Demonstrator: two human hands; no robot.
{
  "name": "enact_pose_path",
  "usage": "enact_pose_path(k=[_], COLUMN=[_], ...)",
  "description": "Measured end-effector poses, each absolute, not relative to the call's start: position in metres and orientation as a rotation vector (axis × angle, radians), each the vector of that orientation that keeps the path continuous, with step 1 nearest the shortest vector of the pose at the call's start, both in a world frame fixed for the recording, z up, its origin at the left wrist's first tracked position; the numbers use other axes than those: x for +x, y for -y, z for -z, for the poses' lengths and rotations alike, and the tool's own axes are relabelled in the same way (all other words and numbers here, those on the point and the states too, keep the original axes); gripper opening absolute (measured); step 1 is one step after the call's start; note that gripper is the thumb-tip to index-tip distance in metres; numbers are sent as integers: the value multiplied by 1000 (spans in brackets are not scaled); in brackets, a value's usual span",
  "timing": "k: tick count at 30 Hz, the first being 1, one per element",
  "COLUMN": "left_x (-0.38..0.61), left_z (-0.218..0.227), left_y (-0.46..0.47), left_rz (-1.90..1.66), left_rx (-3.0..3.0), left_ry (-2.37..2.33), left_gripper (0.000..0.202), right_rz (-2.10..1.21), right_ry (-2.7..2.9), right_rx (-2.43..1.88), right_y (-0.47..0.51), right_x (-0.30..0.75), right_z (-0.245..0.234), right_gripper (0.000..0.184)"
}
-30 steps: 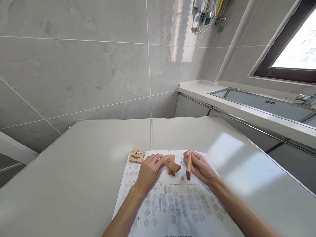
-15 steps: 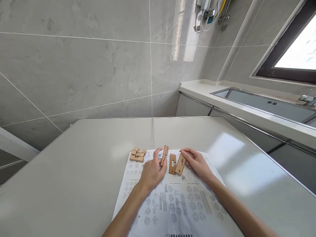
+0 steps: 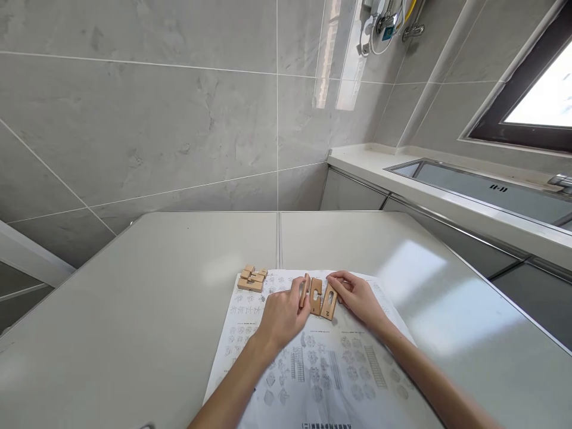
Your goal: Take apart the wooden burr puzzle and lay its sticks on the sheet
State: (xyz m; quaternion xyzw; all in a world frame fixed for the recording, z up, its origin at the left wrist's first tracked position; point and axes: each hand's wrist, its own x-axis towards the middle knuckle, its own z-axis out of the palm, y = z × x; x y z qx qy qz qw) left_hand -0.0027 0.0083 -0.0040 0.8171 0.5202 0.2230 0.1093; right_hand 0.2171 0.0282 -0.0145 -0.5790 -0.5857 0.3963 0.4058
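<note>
My left hand (image 3: 288, 307) pinches a narrow wooden puzzle piece (image 3: 304, 290), tilted on its edge, just left of the piece marked 1. That slotted wooden piece marked 1 (image 3: 315, 296) lies on the printed sheet (image 3: 330, 369). Beside it is a slotted wooden piece marked 2 (image 3: 329, 301), leaning slightly to the right. The thumb and fingers of my right hand (image 3: 353, 293) close on its upper right edge. Several more notched wooden pieces (image 3: 251, 285) sit together at the sheet's upper left corner.
The sheet, covered in small diagrams, lies on a pale table (image 3: 134, 333) with a seam down its middle. A grey tiled wall (image 3: 187, 131) rises behind. On the right runs a counter (image 3: 357, 158) with a sink (image 3: 473, 187) below a window.
My left hand has brought its wooden piece right and down, close beside piece 1. Piece 2 has shifted a little under my right hand. The view has moved slightly.
</note>
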Motion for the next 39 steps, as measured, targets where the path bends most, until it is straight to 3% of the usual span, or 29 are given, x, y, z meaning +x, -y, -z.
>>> enact_pose_path(k=[12, 39], left_x=[-1, 0], left_z=[5, 3], left_y=[-7, -6], left_rz=[-695, -668], left_rx=[2552, 2560], left_ry=[-1621, -1619], left_gripper=[35, 36], right_rz=[-783, -738], right_ry=[1645, 1674], right_rx=[-1575, -1503], right_y=[-27, -21], right_x=[217, 209], right_z=[18, 11], right_gripper=[40, 35])
